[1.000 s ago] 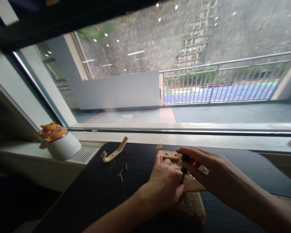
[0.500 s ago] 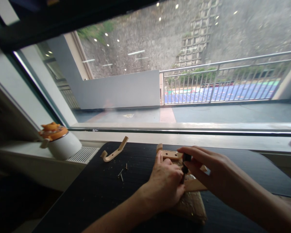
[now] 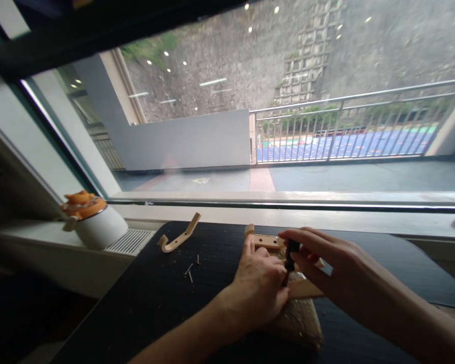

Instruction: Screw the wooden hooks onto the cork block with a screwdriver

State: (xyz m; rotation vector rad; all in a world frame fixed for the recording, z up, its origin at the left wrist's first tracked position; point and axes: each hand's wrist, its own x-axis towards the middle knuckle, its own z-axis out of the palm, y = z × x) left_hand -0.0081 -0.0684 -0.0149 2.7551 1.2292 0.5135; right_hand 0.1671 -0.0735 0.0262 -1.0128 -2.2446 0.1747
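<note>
My right hand (image 3: 326, 253) pinches the dark handle of a screwdriver (image 3: 291, 248) between thumb and fingers, with the shaft pointing down. Its tip is hidden behind my left hand (image 3: 260, 283), which is closed over a pale wooden strip (image 3: 306, 289) beside the shaft. Under both lies a brown block in shiny clear wrapping (image 3: 298, 326). Past my left fingers, a curved wooden piece with dark holes (image 3: 267, 241) rests at the block's far end. Whether it joins the strip under my hand I cannot tell.
On the black table (image 3: 136, 303), a hook-shaped wooden piece (image 3: 180, 240) lies at the far left, with several screws (image 3: 189, 272) nearer me. A white pot with an orange lid (image 3: 100, 225) stands on the sill by a vent grille (image 3: 129, 241). A large window rises behind.
The fingers of my right hand have shifted slightly around the screwdriver handle. My left hand and the wooden pieces stay in place.
</note>
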